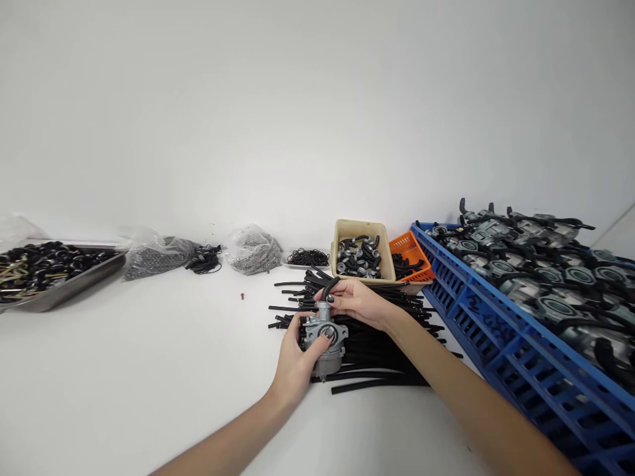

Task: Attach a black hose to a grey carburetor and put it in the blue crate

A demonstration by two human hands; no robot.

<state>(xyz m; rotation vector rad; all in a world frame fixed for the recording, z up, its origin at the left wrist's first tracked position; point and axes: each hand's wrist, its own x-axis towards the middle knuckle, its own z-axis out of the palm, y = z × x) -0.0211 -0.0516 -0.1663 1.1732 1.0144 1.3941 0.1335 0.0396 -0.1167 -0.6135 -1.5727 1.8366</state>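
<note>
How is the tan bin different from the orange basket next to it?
The tan bin has solid walls, while the orange basket has walls full of holes. The tan bin is taller and holds silver-and-black parts; the orange basket is lower and holds only black pieces. Both sit open-topped at the back of the white table, just behind the pile of black hoses.

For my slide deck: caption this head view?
Left hand grips a metal carburetor while right hand holds a black hose at its top.
</note>
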